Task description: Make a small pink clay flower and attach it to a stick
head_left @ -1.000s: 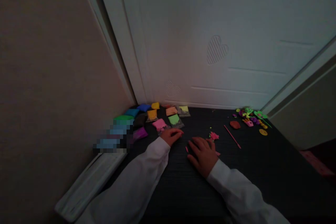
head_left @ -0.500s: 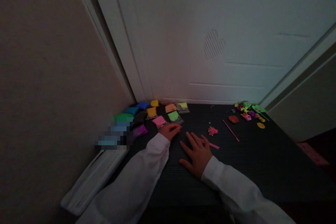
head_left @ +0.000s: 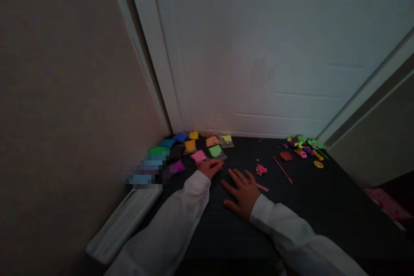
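Note:
My left hand [head_left: 210, 168] is by the pink clay packet [head_left: 198, 156], its fingers pressed together; what they hold, if anything, is too small to make out. To its right, my right hand [head_left: 241, 194] is spread palm down over the dark table, fingers apart. A flat pink strip [head_left: 262, 187] sticks out from beside that hand. Just beyond lies a cluster of small pink and green bits [head_left: 261, 169], with a thin pink stick [head_left: 283, 170] and a red lump of clay [head_left: 286, 156] farther right.
Several coloured clay packets, among them a light green packet [head_left: 216, 151] and an orange packet [head_left: 190, 146], line the back left. A long white box [head_left: 124, 224] runs along the left wall. Small coloured clay pieces [head_left: 300, 140] crowd the back right corner. A white panel [head_left: 207, 73] rises behind the table.
The head view has tilted slightly, so the table and packets appear lower. Both hands keep nearly the same place and pose.

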`<state>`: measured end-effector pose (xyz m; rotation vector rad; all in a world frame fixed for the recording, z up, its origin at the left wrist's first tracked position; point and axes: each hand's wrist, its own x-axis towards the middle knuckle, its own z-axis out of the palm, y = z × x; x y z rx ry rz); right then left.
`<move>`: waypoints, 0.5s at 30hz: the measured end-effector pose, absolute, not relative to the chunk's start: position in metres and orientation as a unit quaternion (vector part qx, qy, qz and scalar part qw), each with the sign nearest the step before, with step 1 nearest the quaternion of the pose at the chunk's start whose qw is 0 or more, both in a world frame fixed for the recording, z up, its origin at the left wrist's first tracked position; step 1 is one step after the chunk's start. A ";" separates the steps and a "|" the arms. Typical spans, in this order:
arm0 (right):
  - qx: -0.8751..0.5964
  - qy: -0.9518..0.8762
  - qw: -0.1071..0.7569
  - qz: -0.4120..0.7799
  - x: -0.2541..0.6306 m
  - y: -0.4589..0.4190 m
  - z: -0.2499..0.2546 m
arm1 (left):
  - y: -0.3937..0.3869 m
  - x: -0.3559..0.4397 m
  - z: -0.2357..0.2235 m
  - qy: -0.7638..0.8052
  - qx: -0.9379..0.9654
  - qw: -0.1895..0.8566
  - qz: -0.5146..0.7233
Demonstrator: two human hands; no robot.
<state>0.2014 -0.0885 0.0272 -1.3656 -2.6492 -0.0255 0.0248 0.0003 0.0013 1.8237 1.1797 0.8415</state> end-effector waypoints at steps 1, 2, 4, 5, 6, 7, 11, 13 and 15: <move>-0.474 -0.877 0.081 -0.012 0.203 -0.086 0.028 | 0.000 0.025 0.001 0.463 0.721 0.396 0.331; -0.487 -0.870 0.081 -0.017 0.204 -0.085 0.029 | 0.000 0.025 0.001 0.462 0.722 0.396 0.329; -0.472 -0.878 0.080 -0.013 0.204 -0.083 0.030 | 0.000 0.025 0.002 0.460 0.723 0.397 0.328; -0.447 -0.891 0.077 -0.004 0.204 -0.083 0.031 | 0.000 0.025 0.002 0.461 0.722 0.398 0.329; -0.425 -0.902 0.074 0.004 0.204 -0.084 0.031 | -0.001 0.025 0.002 0.461 0.721 0.399 0.330; -0.418 -0.905 0.074 0.007 0.204 -0.084 0.031 | -0.001 0.025 0.002 0.460 0.720 0.400 0.332; -0.486 -0.870 0.086 -0.011 0.204 -0.083 0.033 | -0.001 0.026 0.002 0.455 0.720 0.401 0.338; -0.461 -0.884 0.084 -0.003 0.204 -0.084 0.034 | -0.001 0.026 0.002 0.457 0.719 0.399 0.340; -0.422 -0.903 0.080 0.011 0.203 -0.085 0.034 | -0.001 0.026 0.002 0.459 0.718 0.398 0.341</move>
